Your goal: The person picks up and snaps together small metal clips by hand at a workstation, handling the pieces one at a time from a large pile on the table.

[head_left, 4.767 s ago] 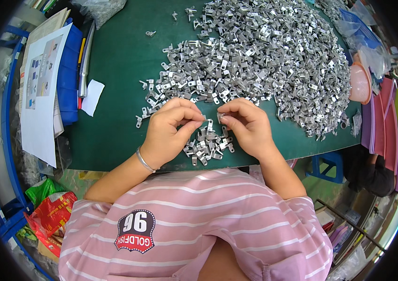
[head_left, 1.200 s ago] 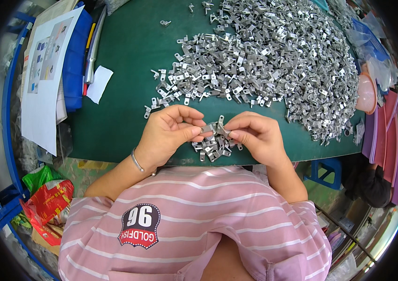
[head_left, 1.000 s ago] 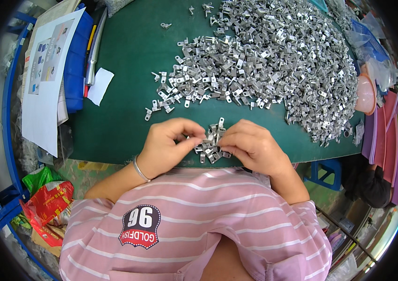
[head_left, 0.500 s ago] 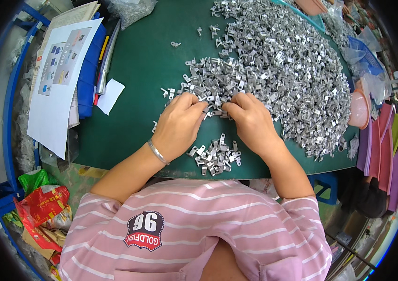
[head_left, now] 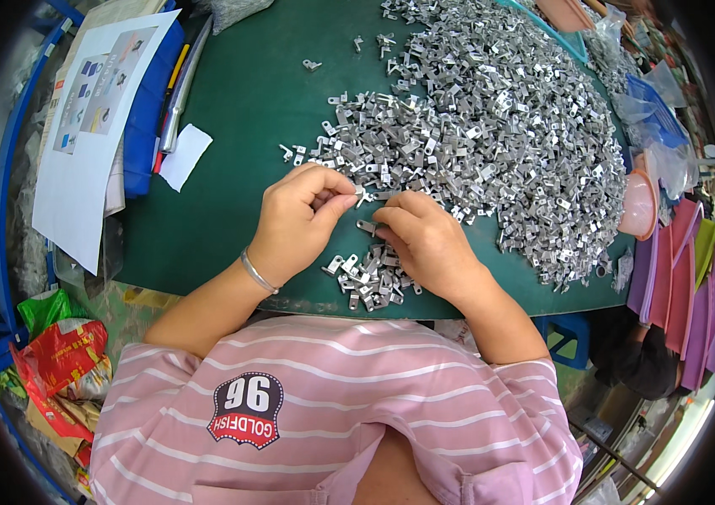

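Observation:
Small silver metal brackets with holes lie in a large pile (head_left: 517, 126) across the far and right part of the green table. Just at the pile's near left edge, my left hand (head_left: 294, 220) is closed in a pinch on a small metal bracket (head_left: 362, 197). My right hand (head_left: 433, 246) pinches another metal bracket (head_left: 366, 226) between thumb and fingers. That bracket hangs over a small separate heap of brackets (head_left: 367, 282) close to the table's near edge. Part of this heap is hidden beneath my right hand.
At left stand a blue bin (head_left: 145, 126) with a white printed sheet (head_left: 92, 109) over it, and a paper scrap (head_left: 186, 157). Several stray brackets (head_left: 312, 65) lie beyond the pile. A pink bowl (head_left: 639, 204) sits at the table's right edge.
Both hands have drawn back from the big pile's edge, each now with a bracket showing at the fingertips. My right hand has come nearer to the small heap. The view has shifted slightly.

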A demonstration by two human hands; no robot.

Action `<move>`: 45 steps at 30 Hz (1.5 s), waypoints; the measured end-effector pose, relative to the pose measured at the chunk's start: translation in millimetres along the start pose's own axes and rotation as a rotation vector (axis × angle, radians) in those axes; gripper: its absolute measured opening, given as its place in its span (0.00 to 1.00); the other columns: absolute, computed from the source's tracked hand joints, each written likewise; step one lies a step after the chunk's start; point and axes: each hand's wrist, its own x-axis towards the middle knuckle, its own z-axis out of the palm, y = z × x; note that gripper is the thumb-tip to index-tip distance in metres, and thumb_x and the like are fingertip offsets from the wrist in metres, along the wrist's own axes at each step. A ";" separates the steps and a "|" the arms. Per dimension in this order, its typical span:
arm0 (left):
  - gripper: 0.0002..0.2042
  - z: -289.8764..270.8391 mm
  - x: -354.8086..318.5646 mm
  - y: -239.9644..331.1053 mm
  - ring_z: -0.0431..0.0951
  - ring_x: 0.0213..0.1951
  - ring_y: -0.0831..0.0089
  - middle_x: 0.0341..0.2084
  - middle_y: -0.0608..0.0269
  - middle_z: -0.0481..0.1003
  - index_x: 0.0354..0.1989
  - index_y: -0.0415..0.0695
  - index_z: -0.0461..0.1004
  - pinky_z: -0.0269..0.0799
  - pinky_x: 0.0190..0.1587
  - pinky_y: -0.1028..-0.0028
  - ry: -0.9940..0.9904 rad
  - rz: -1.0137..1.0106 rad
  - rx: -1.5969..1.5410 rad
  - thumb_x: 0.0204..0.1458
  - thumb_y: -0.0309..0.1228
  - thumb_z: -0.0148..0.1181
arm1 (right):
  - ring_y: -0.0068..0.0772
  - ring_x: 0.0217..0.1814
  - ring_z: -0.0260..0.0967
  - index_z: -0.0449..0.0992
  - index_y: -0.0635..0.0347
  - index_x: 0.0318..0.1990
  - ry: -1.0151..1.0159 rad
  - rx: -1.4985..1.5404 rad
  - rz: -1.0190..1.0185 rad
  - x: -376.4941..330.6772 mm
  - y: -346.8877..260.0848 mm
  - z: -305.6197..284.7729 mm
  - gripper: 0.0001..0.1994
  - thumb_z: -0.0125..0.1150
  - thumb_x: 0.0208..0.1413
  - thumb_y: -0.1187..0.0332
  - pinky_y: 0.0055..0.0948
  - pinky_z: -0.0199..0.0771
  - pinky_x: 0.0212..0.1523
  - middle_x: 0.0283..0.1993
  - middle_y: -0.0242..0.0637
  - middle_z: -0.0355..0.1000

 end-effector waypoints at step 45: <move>0.15 -0.8 -9.9 -2.2 0.75 0.31 0.61 0.33 0.58 0.72 0.42 0.41 0.73 0.71 0.32 0.68 -0.089 0.266 0.451 0.44 0.22 0.64 | 0.40 0.30 0.69 0.75 0.62 0.29 0.165 -0.073 -0.006 14.9 4.0 16.2 0.04 0.63 0.46 0.75 0.33 0.71 0.30 0.28 0.37 0.69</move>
